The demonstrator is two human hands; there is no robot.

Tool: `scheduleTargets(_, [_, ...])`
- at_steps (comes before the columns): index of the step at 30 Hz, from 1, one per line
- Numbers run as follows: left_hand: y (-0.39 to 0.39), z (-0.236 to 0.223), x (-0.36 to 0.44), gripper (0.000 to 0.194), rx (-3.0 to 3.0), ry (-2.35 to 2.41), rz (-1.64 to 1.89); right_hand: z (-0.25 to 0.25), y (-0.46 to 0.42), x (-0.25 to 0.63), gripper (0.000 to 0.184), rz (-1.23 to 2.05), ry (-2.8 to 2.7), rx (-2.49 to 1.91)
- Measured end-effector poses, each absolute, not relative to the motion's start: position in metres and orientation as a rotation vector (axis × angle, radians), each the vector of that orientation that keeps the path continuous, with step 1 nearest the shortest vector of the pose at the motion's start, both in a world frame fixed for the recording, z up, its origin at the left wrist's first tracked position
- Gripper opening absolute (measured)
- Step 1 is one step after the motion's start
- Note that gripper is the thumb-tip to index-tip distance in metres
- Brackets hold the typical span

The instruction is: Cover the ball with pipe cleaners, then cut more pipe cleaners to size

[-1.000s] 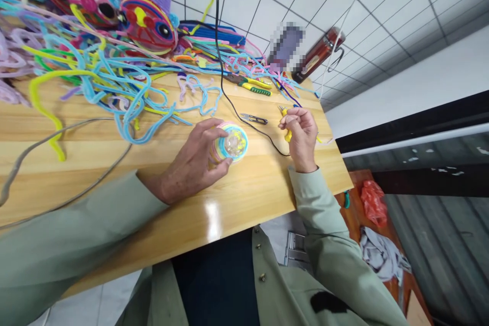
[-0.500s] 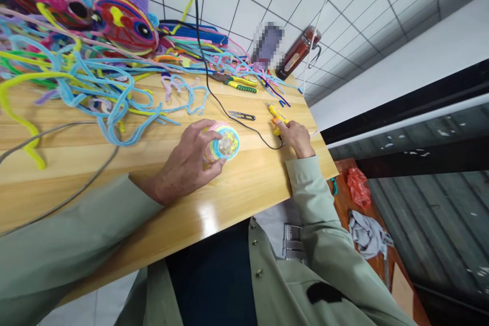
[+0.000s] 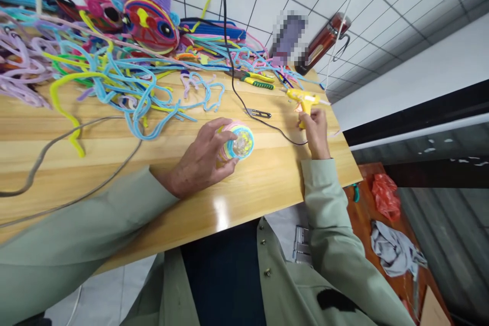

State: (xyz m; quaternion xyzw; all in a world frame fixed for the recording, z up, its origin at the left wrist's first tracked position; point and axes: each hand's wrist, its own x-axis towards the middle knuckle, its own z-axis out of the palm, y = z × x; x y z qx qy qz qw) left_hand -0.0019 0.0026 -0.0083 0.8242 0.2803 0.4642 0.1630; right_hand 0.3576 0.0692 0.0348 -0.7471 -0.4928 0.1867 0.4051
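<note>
On table [image 3: 275,178]: left hand [image 3: 204,159] gripping wrapped container [image 3: 242,143], contents unclear.

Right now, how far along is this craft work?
Two colorful figures already look finished, eyes in place. In hand: the left hand holds a banded, clear-ended piece; the right hand holds a yellow glue gun. Gluing that piece probably remains: the gun is apart from it, and loose pipe cleaners lie nearby.
</note>
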Motion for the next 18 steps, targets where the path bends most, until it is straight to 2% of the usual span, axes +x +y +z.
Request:
scheduleTargets(2, [0.002, -0.007, -0.002, 0.054, 2.343, 0.807, 1.314, 0.042, 0.064, 0.352, 0.034, 0.710, -1.217, -1.484])
scheduleTargets(4, [0.001, -0.005, -0.003, 0.054, 2.335, 0.817, 1.301, 0.053, 0.059, 0.343, 0.038, 0.939, -1.255, -1.289])
scheduleTargets(12, [0.002, 0.000, -0.007, 0.055, 2.344, 0.855, 1.194, 0.086, 0.051, 0.310, 0.048, 1.397, -1.545, -1.131])
scheduleTargets(18, [0.002, 0.003, -0.009, 0.057, 2.348, 0.883, 1.157, 0.087, 0.040, 0.310, 0.040, 1.543, -1.691, -1.080])
